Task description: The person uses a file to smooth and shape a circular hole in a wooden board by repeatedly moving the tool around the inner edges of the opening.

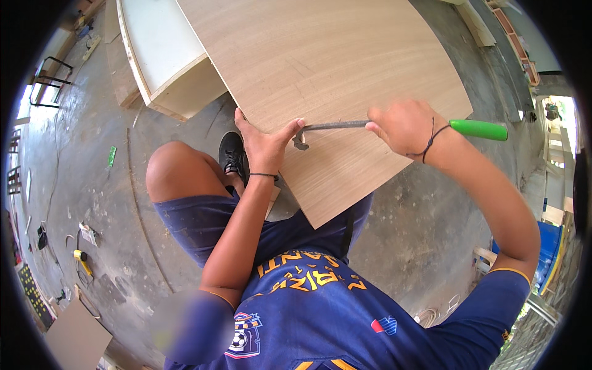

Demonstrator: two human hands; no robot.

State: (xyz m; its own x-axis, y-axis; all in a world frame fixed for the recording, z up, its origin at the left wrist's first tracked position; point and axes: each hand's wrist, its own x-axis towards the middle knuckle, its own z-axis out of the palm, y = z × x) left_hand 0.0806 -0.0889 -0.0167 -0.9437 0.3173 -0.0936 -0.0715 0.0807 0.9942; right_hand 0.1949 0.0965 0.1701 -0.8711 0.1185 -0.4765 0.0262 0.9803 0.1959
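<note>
The hammer is stretching between both hands, its head sitting right by the left thumb. The right hand is clenching its fingers around the metal shaft — the green handle is poking out behind them, past the wrist. The left hand is spreading over the edge of the wooden panel; I can't tell whether its partly hidden fingers are grasping. Beyond them, leftward, a white-lined box is standing on the concrete floor.
</note>
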